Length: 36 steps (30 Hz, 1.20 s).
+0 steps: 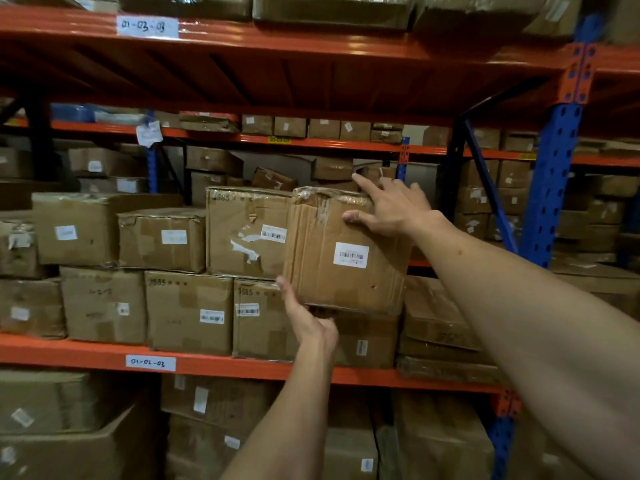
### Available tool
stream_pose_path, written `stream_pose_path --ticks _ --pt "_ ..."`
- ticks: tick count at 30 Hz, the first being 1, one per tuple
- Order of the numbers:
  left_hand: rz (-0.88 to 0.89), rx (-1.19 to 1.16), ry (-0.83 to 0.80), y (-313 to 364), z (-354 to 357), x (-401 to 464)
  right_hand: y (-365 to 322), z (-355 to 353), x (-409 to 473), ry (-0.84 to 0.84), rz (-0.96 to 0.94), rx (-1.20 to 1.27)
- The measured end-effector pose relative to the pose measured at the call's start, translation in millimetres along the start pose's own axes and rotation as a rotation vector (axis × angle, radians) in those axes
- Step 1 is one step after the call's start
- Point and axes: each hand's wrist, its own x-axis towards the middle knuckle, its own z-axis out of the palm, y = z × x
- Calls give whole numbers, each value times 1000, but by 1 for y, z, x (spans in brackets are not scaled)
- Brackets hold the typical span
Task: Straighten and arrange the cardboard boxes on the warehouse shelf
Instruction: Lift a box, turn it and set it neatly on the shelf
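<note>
A worn brown cardboard box [343, 251] with a white barcode label sits tilted on the upper row of boxes, on the middle shelf. My left hand [308, 317] supports its lower left corner from below. My right hand [388, 206] lies on its top right corner, thumb on the front face, fingers spread over the top. Next to it on the left stands a taller taped box [242, 233]. Under them a lower row of boxes [190, 313] lines the shelf.
Orange shelf beams [86, 355] carry white location labels. A blue upright [550, 188] stands at the right. Flattened, sagging boxes [436, 323] lie right of the held box. More boxes fill the shelves above, below and in the rack behind.
</note>
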Motion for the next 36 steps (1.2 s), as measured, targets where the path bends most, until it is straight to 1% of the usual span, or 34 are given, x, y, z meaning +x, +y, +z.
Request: stream_pose_path --ticks 2,4,7,10,11,13,15,17,19,23,27,29,31,34,36 --pt "-65 -166 59 -19 -3 11 -1 9 9 -14 -25 -36" --pt "-152 -268 110 -36 -7 30 -3 19 17 -34 -39 -56" --pt "-190 -313 54 -51 -9 54 -5 31 28 -72 -60 -57" --pt "-194 -314 38 -60 -18 71 -2 30 47 -125 -63 -43" --pt "-212 -302 54 -62 -23 73 -2 26 51 -171 -59 5" --pt "-247 -252 93 -62 -29 77 -7 23 59 -265 13 245" --pt "-246 -189 146 -61 -31 85 -13 29 65 -306 102 385" --pt "-216 -179 187 -63 -34 88 -17 47 68 -334 125 343" --pt "-196 -167 166 -64 -37 83 -16 63 70 -374 112 310" --pt "-216 -158 150 -64 -38 76 -8 56 67 -426 63 358" --pt "-195 -121 95 -58 -34 67 -6 28 45 -484 161 508" --pt "-165 -72 57 -48 -35 68 -5 18 34 -472 160 561" --pt "-117 -45 -49 -32 -30 72 1 13 26 -445 153 654" --pt "-17 33 -219 0 -10 76 19 15 17 -417 131 902" --pt "115 189 -326 29 16 72 31 22 11 -333 63 1051"
